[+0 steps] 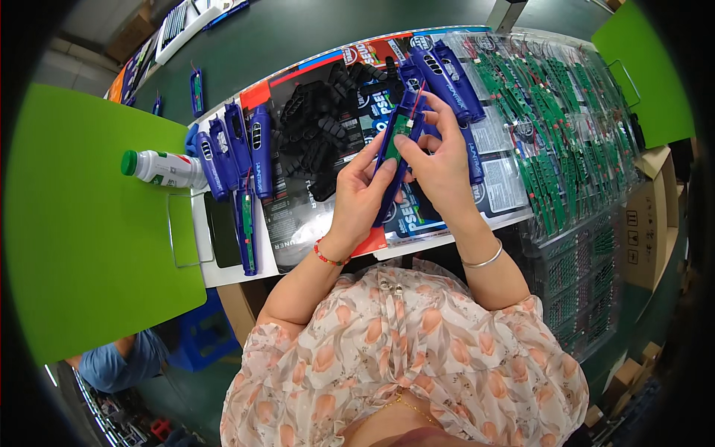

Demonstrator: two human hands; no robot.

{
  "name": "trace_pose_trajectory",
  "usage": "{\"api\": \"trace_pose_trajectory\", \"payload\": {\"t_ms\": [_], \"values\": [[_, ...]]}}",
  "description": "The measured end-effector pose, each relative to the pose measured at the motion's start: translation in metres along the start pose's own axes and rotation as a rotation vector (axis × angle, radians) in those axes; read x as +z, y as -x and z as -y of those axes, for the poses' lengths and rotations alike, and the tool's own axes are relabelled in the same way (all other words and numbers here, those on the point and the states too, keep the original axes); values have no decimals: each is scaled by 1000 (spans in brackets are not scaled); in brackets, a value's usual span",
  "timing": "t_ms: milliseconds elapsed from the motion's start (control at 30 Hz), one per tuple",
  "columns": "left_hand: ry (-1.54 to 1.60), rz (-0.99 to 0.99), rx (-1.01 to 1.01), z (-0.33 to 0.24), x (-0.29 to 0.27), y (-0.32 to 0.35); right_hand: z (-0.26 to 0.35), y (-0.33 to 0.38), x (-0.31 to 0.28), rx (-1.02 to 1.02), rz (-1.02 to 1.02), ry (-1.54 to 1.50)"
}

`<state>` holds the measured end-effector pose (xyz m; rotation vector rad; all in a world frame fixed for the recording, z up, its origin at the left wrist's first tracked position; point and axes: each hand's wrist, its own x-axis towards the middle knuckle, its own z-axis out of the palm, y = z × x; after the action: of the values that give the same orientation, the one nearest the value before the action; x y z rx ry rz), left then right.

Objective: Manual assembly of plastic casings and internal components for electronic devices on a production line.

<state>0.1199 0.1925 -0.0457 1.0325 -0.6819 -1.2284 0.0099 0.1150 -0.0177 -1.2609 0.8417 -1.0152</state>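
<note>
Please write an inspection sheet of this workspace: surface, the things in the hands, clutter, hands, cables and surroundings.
Surface: white work board covered with printed sheets, on a dark green table.
Job's things: blue plastic housing with a green circuit board set in it, held upright by both hands.
Clutter: more blue housings at the left, a pile of black plastic parts, many green boards in clear trays at the right, a white bottle with a green cap lying on its side.
Grippers: left hand holds the housing's lower part; right hand holds the upper part, fingers on the board.
Cables: thin red wire at the board's top.
Surroundings: bright green panels, cardboard boxes, another person's blue sleeve.
</note>
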Motion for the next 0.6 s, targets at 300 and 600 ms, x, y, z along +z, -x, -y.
{"api": "trace_pose_trajectory", "payload": {"t_ms": [300, 600], "values": [[-136, -7, -39, -24, -10, -27, -6, -23, 3, -24, -55, 61], [-436, -405, 139, -101, -127, -236, -16, -44, -26, -515, 78, 812]]}}
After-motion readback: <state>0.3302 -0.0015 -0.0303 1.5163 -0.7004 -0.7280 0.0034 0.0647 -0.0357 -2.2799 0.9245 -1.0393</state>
